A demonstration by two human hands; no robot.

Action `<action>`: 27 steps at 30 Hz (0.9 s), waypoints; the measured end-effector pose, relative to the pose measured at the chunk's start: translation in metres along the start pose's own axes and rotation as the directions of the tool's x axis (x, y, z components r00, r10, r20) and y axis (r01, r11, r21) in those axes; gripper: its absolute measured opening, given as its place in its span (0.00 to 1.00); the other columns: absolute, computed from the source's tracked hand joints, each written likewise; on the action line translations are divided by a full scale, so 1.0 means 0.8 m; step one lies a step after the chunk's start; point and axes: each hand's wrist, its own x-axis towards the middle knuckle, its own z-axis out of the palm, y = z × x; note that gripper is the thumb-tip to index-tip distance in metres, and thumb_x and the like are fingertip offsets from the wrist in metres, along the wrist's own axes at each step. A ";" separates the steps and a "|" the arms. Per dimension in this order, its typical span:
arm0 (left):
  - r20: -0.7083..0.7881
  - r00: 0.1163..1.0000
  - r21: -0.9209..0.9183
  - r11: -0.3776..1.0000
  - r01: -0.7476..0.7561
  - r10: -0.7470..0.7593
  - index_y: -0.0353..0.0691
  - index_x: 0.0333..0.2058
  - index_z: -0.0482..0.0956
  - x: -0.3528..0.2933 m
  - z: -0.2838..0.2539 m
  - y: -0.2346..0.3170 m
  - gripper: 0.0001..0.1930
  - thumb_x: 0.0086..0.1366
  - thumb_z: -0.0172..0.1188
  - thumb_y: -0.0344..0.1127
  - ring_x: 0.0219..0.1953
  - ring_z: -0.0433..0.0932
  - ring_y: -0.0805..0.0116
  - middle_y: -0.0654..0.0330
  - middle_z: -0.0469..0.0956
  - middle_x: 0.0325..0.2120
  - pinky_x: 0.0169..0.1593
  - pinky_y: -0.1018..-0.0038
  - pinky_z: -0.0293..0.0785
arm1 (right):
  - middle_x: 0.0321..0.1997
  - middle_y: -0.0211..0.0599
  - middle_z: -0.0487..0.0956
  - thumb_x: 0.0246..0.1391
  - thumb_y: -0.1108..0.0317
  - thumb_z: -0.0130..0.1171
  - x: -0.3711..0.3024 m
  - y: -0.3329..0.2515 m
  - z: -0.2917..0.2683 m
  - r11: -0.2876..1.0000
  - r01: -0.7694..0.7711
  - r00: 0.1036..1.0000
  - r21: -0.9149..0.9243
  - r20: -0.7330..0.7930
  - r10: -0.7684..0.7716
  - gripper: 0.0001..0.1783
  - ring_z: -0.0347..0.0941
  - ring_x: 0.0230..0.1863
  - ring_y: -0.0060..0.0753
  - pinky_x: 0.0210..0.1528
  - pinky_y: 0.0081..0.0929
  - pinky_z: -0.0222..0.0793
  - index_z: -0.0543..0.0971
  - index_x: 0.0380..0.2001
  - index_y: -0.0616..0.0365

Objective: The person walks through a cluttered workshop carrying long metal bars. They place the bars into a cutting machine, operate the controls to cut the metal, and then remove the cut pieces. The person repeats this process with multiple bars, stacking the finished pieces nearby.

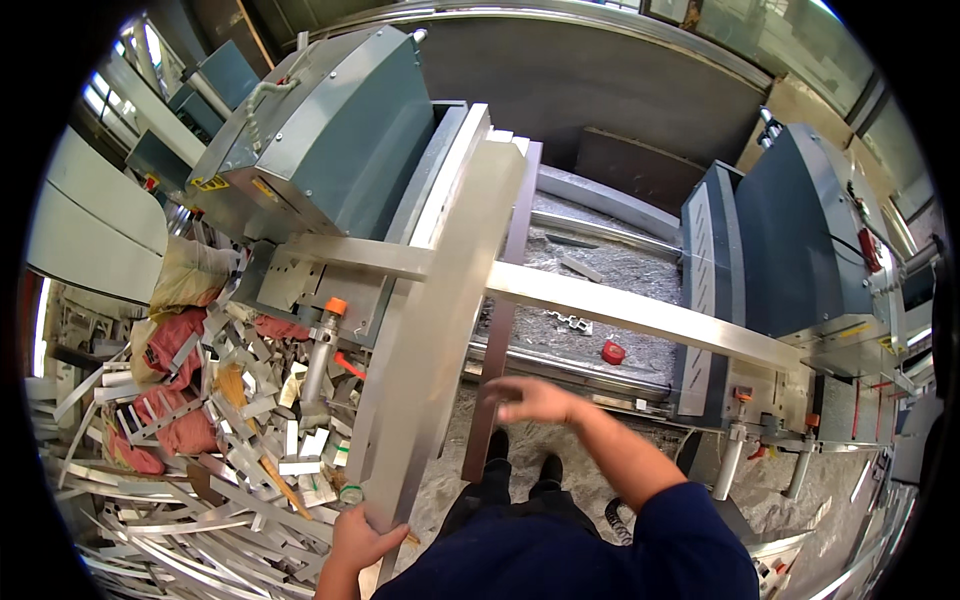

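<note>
At the lower end of a long, wide silver aluminium profile (425, 330), my left hand (362, 540) is closed round the edge, thumb on top. The profile slants away from me and crosses over a horizontal silver aluminium bar (620, 310) laid between two machine heads. My right hand (540, 402) hovers over a narrow brown profile (490, 430), fingers loosely bent and a little blurred, thumb apart; nothing shows in its grasp. More pale profiles lie beside the wide one, partly hidden beneath it.
Grey-green machine heads stand left (370, 150) and right (790, 230). Clamp cylinders with orange tops (320, 350) flank the bar. A red tape measure (613, 352) rests on the chip-covered machine bed (640, 270). Metal offcuts (240, 400) heap up at left, with long scrap strips nearer me.
</note>
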 end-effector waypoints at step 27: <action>0.229 0.724 0.589 0.499 -0.635 0.651 0.36 0.46 0.72 0.249 0.021 0.348 0.30 0.45 0.71 0.42 0.50 0.69 0.47 0.48 0.73 0.45 0.56 0.59 0.64 | 0.30 0.43 0.79 0.58 0.41 0.51 -0.305 0.010 -0.090 0.731 0.399 0.407 0.554 -0.821 0.400 0.37 0.78 0.25 0.38 0.26 0.35 0.79 0.69 0.47 0.72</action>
